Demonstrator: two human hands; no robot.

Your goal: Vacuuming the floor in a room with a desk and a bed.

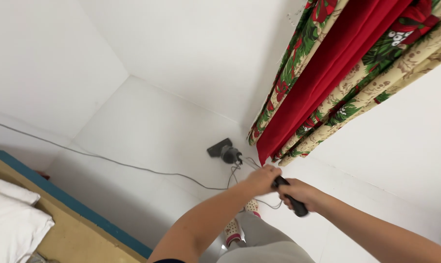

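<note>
Both my hands grip a black handle (292,199) of a vacuum cleaner. My left hand (263,179) holds the upper front end of the handle. My right hand (301,193) wraps around it just behind. The dark vacuum head (223,150) rests on the white floor beyond my hands, near the bottom of a curtain. The tube between handle and head is mostly hidden by my hands. A thin grey cord (133,166) trails from the vacuum across the floor to the left.
A floral curtain with a red middle panel (337,78) hangs at the right, reaching the floor. A bed edge with a blue frame (79,209) and white pillows (11,219) is at the lower left. My feet in patterned slippers (240,224) stand below my hands.
</note>
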